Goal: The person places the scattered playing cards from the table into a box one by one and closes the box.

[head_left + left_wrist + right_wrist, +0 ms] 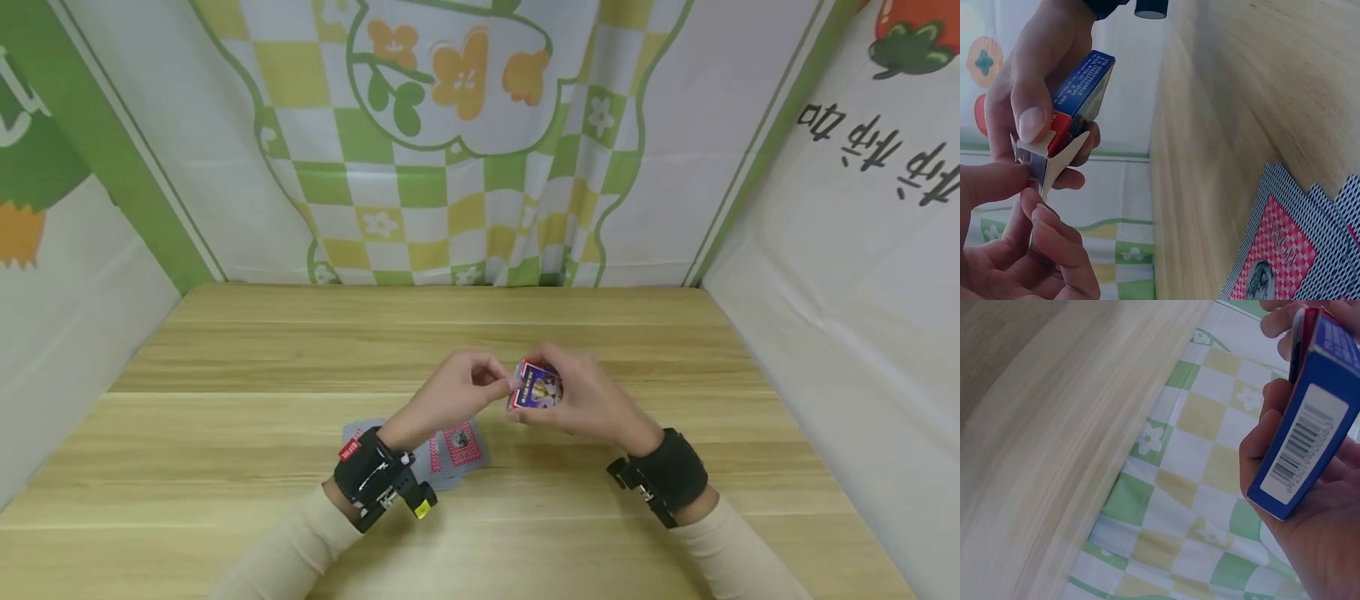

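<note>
My right hand holds a small playing card box, blue with red and white edges, above the table. A barcode shows on the box's blue end in the right wrist view. My left hand is at the box's other end, its thumb and index finger pinching there. In the left wrist view that end is open, with a white flap standing out; whether the fingers pinch a flap or a card I cannot tell. Playing cards with red-checked backs lie spread on the table, partly hidden under my left wrist.
The wooden table reaches back to a green and yellow checked curtain. White printed cloth hangs along the sides. Each wrist carries a black strap with a small camera.
</note>
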### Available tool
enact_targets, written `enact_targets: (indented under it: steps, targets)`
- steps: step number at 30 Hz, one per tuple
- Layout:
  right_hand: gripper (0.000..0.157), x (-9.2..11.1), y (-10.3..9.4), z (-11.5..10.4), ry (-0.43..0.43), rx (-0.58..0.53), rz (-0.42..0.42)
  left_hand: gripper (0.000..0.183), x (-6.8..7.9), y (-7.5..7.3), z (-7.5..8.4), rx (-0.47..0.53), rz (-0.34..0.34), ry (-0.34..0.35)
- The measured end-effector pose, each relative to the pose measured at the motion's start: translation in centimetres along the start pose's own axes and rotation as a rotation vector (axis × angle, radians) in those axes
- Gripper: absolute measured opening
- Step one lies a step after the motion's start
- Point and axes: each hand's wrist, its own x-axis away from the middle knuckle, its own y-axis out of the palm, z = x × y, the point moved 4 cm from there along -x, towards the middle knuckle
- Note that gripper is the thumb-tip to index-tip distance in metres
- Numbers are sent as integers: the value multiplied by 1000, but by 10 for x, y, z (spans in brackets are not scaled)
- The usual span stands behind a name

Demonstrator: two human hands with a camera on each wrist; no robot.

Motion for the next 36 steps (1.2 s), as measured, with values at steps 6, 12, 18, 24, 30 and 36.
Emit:
enact_targets:
  steps: [6,12,18,24,30,36]
  targets:
    - [54,1,4,0,3,-16,-14,13,1,-4,-4,-59,-7,19]
    - [57,0,3,-1,20,-4,-10,12,7,-17,-9,-359,-63,78]
    - [57,1,3,0,37,9,-16,36,23,-21,-27,-651,-106,28]
    - [58,2,5,1,49,21,-15,65,40,-19,-41,-903,-107,56]
    - [58,3,4,0,55,25,-16,71,42,-14,-42,-968,-110,116]
    - [57,1,6,1,49,14,-28,71,41,-13,-41,-957,-76,96]
